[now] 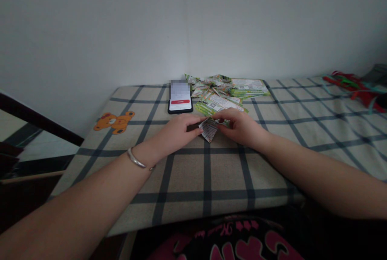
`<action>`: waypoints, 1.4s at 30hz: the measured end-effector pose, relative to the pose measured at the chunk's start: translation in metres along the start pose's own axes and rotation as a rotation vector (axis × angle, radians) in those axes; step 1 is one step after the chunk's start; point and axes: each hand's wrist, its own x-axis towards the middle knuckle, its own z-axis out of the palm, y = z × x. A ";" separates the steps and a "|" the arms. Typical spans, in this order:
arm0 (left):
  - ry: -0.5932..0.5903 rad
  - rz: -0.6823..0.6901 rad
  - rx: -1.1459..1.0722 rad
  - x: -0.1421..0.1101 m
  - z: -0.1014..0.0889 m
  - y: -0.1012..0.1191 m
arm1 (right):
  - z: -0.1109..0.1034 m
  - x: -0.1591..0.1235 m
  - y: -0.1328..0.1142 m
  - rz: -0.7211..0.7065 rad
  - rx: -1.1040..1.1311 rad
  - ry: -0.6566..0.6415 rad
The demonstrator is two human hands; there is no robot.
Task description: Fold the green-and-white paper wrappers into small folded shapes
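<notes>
A small folded piece of printed paper [209, 131] is held over the table between my two hands, one of its corners pointing toward me. My left hand [183, 130] pinches its left side between thumb and fingers. On the opposite side, my right hand [237, 126] grips it the same way, with the fingers curled. Just beyond my hands lies a green and white printed leaflet [219, 102], flat on the cloth. Behind that sits a heap of folded paper pieces [213, 84], next to a stack of leaflets [249, 86].
A phone [180, 98] with a lit screen lies left of the papers. The checked tablecloth [187, 179] carries a bear figure [114, 123] at the left. Red and green items [356, 88] lie at the far right. A white wall [181, 26] stands behind the table.
</notes>
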 end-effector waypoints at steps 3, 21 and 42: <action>-0.011 0.001 0.037 -0.001 0.000 0.000 | -0.003 0.000 -0.001 -0.014 -0.064 -0.045; 0.064 -0.150 0.108 -0.005 0.004 0.001 | -0.009 0.003 -0.002 -0.141 -0.212 -0.110; 0.019 0.015 0.309 -0.005 -0.005 0.006 | -0.016 0.001 -0.005 -0.202 -0.345 -0.259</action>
